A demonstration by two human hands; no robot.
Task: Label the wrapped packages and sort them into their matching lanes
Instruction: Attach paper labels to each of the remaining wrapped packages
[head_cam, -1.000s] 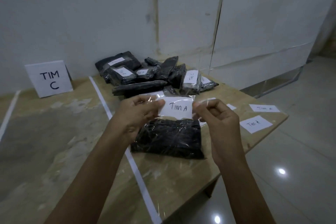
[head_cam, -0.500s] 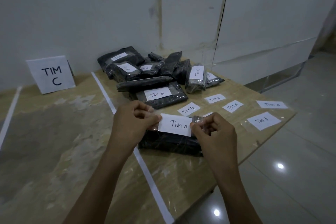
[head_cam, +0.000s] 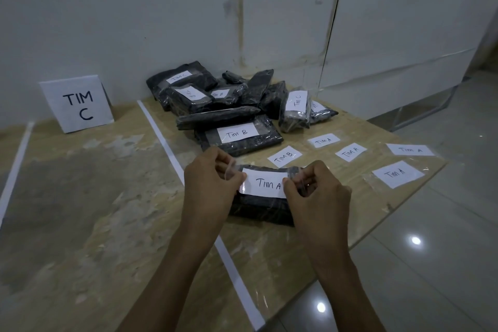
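A white paper label reading "TIM A" [head_cam: 265,183], backed with clear tape, lies on top of a black wrapped package [head_cam: 262,210] near the table's front. My left hand [head_cam: 213,186] pinches the label's left tape end. My right hand [head_cam: 315,191] pinches the right tape end. Behind it lies a package labelled "TIM B" [head_cam: 239,137], and a pile of black wrapped packages [head_cam: 215,94], several with labels, sits by the wall.
Loose labels lie on the table's right part: "TIM B" [head_cam: 284,156] and several "TIM A" slips [head_cam: 397,174]. A standing "TIM C" sign [head_cam: 76,104] marks the left lane. White tape lines [head_cam: 167,143] divide the wooden table [head_cam: 94,197]. The tiled floor drops off at right.
Both hands have lowered the "TIM A" label from the air down onto the black package in front.
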